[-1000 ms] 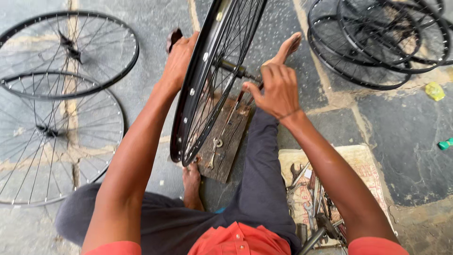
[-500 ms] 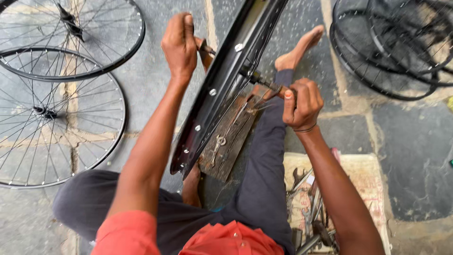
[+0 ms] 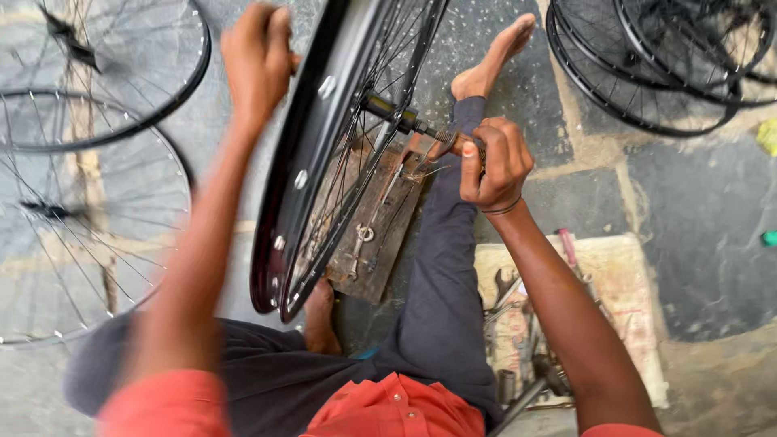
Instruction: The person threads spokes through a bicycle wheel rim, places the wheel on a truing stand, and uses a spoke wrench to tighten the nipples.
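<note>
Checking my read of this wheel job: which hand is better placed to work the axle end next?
Probably the right hand: it already grips the threaded axle end, while the left hand is up on the wheel rim.

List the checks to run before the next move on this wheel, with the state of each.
1. Right hand grips the axle end: ok.
2. Left hand holds the far side of the wheel: cannot tell, it is blurred and the rim hides what it grips.
3. Wheel stands upright, over the wooden board: ok.
4. Right foot lies clear of the spokes: ok.
5. Tools on the mat beside the right arm: ok.
6. Spare wheels on the floor lie apart from the held one: ok.
</note>
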